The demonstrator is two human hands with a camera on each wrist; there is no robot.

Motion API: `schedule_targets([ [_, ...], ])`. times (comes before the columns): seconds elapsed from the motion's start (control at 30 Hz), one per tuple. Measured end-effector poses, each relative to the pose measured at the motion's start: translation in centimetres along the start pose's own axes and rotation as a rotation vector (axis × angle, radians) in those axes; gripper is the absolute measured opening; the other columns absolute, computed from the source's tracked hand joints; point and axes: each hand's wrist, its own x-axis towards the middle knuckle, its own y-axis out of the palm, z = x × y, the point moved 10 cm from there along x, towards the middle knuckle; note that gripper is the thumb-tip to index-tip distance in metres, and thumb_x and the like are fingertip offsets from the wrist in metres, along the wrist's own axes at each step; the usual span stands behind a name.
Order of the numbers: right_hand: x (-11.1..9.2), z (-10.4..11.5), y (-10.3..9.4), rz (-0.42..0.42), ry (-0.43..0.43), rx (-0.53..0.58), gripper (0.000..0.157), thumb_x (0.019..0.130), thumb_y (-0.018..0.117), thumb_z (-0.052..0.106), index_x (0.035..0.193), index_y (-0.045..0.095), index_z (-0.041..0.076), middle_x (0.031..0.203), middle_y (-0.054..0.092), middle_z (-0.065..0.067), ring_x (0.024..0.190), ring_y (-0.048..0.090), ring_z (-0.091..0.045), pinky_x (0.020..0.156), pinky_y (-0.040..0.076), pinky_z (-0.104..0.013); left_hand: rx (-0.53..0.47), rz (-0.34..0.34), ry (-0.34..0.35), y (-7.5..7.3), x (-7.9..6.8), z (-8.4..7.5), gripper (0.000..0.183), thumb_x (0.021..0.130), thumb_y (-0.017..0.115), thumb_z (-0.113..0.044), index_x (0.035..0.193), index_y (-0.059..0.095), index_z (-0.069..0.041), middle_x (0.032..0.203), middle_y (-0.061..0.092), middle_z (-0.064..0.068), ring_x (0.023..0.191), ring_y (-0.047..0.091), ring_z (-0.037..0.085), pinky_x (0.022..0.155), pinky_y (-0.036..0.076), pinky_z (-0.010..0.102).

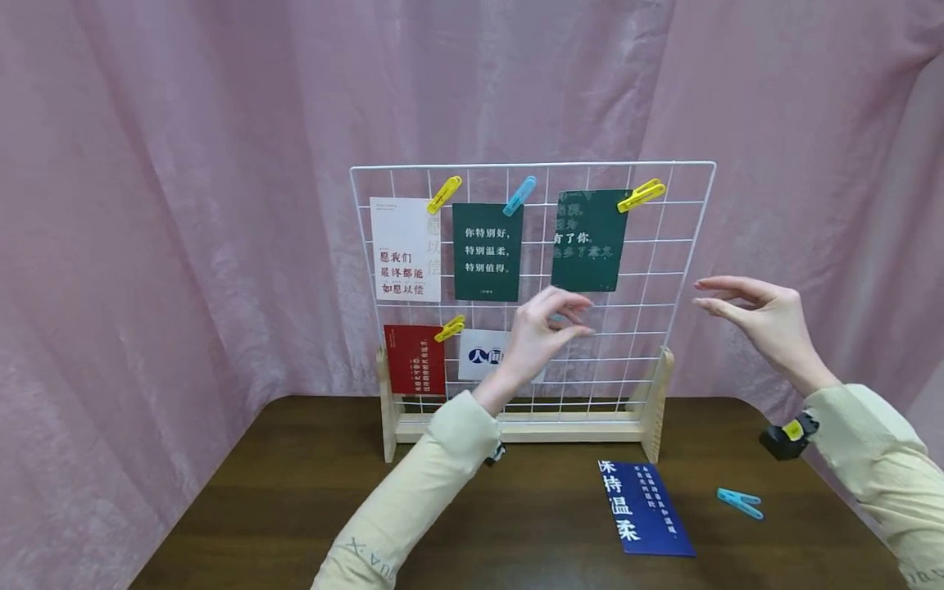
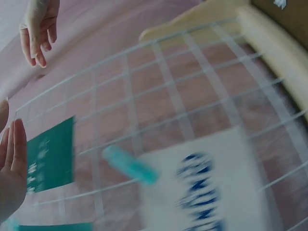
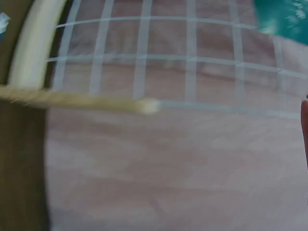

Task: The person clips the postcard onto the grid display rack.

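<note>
My left hand (image 1: pixel 537 334) is raised before the white wire grid (image 1: pixel 634 332), thumb and fingers apart, holding nothing. Behind it a white card with blue characters (image 1: pixel 474 369) hangs on the grid, partly hidden in the head view. The left wrist view shows a light blue clothespin (image 2: pixel 130 165) at that card's corner. My right hand (image 1: pixel 770 324) hovers off the grid's right side, fingers loosely bent with a gap to the thumb. On the table below lie a dark blue card (image 1: pixel 649 508) and another light blue clothespin (image 1: pixel 740 502).
Along the grid's top hang a white card (image 1: pixel 406 246) and two dark green cards, one in the middle (image 1: pixel 487 283) and one on the right (image 1: pixel 590 270), with yellow and blue clothespins. A red card (image 1: pixel 415 360) hangs lower left. Wooden feet (image 1: pixel 656 410) support the grid on the brown table (image 1: pixel 516 508).
</note>
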Motion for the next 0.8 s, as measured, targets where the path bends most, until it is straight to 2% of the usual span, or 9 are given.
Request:
schedule_targets([
  [0.1,-2.3,-2.1,-0.3,0.012,0.029,-0.017,0.028,0.077,0.064,-0.012,0.105,0.061,-0.011,0.097,0.065,-0.013,0.078,0.063,-0.007,0.066,0.046,-0.015,-0.025,0.039,-0.038,1.4,-2.1,0.8,0.028,0.069,0.071,0.012,0.094,0.06,0.01,0.089,0.057,0.019,0.074,0.059,0.029,0.063,0.049,0.024],
  [0.27,-6.1,-6.5,-0.7,0.051,0.076,-0.038,0.03,0.077,0.065,-0.01,0.106,0.061,-0.008,0.098,0.065,-0.008,0.08,0.062,-0.009,0.066,0.046,-0.015,-0.037,0.123,-0.139,4.6,-4.9,5.3,0.028,0.072,0.072,0.004,0.098,0.063,0.001,0.09,0.058,0.009,0.076,0.059,0.017,0.064,0.048,0.021],
  [0.37,-8.7,-9.5,-0.5,0.104,0.144,-0.052,0.029,0.08,0.065,-0.004,0.109,0.062,-0.004,0.1,0.065,-0.006,0.082,0.062,-0.011,0.066,0.046,-0.015,-0.024,0.2,-0.178,6.8,-6.2,7.6,0.03,0.072,0.074,-0.003,0.101,0.064,-0.004,0.093,0.058,0.005,0.077,0.058,0.007,0.065,0.047,0.017],
  [0.5,-12.1,-12.7,-0.4,0.157,0.259,-0.087,0.029,0.082,0.067,0.007,0.11,0.063,0.001,0.101,0.065,-0.003,0.085,0.061,-0.011,0.065,0.046,-0.017,-0.009,0.294,-0.188,9.1,-7.8,9.6,0.033,0.07,0.077,-0.005,0.1,0.064,-0.005,0.095,0.059,0.005,0.075,0.057,0.004,0.067,0.046,0.018],
  [0.67,-15.5,-15.4,-0.5,0.208,0.348,-0.159,0.033,0.08,0.07,0.018,0.111,0.065,0.007,0.106,0.063,-0.004,0.093,0.057,-0.005,0.069,0.043,-0.014,0.028,0.377,-0.243,11.6,-9.9,11.9,0.035,0.067,0.08,-0.007,0.098,0.065,-0.006,0.093,0.059,0.001,0.073,0.057,0.002,0.066,0.044,0.018],
  [0.8,-17.7,-16.6,-0.4,0.255,0.366,-0.192,0.035,0.079,0.071,0.021,0.111,0.064,0.006,0.105,0.063,-0.006,0.089,0.058,-0.005,0.069,0.043,-0.013,0.015,0.43,-0.318,13.1,-11.5,13.4,0.035,0.067,0.08,-0.009,0.098,0.064,-0.006,0.091,0.06,0.0,0.074,0.059,0.006,0.066,0.043,0.015],
])
